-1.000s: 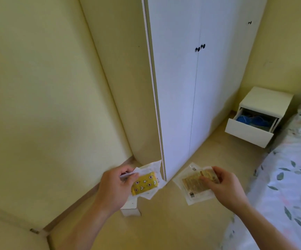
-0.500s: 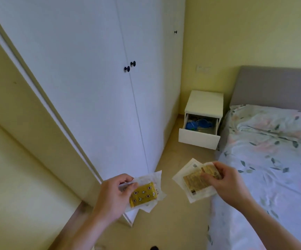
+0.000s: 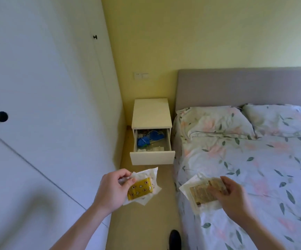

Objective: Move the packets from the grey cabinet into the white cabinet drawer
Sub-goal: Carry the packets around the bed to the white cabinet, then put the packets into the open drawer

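Fingers (image 3: pixel 126 181) of my left hand (image 3: pixel 112 190) pinch the yellow packet (image 3: pixel 140 188) by its clear edge, with my thumb on top. My right hand (image 3: pixel 233 197) grips the brown packet (image 3: pixel 200 193), fingers curled over its right side. Both packets are up in the air, one over the floor (image 3: pixel 142 222) and one over the edge of the bed (image 3: pixel 254 168).

I think the yellow packet could slip, because I only hold a thin bit of its wrapper. The wrapper looks smooth and floppy. If it falls, it lands on the floor and I must bend down for it. The brown packet could bend or slide out too, since I hold just one side.

The white cabinet (image 3: pixel 151 112) stands ahead, between the big wardrobe (image 3: pixel 38 87) and the bed. Its drawer (image 3: pixel 152 156) is pulled open. Inside I see blue things (image 3: pixel 149 138), some thin wires and some white bits near the front. I cannot tell just what they are. The drawer already looks quite full, so my packets may sit on top and catch when it shuts.

The grey cabinet is not in view.
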`<state>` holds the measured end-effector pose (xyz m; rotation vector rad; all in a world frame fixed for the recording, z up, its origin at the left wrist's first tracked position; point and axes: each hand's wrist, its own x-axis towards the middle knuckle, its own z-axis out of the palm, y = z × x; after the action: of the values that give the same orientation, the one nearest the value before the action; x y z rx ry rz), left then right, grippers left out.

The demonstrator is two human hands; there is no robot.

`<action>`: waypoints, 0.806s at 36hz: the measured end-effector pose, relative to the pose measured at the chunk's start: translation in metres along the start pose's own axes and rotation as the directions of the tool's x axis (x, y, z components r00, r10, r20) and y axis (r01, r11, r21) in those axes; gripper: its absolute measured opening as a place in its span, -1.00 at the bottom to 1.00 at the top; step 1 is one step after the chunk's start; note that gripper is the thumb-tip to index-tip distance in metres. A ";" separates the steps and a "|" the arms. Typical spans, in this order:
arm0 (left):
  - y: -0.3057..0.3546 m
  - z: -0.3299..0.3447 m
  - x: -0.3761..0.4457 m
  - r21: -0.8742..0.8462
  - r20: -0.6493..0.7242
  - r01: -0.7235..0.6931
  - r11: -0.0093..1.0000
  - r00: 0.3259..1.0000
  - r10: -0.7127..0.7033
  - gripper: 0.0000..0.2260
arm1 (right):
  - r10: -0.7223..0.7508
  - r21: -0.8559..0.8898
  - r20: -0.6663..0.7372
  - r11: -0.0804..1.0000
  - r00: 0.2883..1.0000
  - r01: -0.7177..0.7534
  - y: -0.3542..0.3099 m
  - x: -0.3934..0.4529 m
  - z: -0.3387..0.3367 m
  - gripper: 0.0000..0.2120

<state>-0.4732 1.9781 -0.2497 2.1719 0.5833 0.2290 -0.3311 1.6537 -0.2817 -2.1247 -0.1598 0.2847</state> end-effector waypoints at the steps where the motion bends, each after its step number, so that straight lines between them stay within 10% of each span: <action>1: 0.001 0.006 0.019 -0.004 -0.005 0.002 1.000 1.000 -0.002 -0.86 | 0.001 -0.010 0.005 1.000 1.000 -0.001 0.000 0.020 0.001 -0.89; 29: -0.071 0.021 0.387 0.014 -0.051 0.364 0.931 0.930 -0.363 -0.81 | 0.145 -0.178 0.275 0.979 0.950 -0.098 -0.070 0.473 0.161 -0.85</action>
<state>-0.1505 2.1876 -0.3340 2.0386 1.0056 0.0722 0.0821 1.9281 -0.3723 -2.2496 -0.2270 0.6754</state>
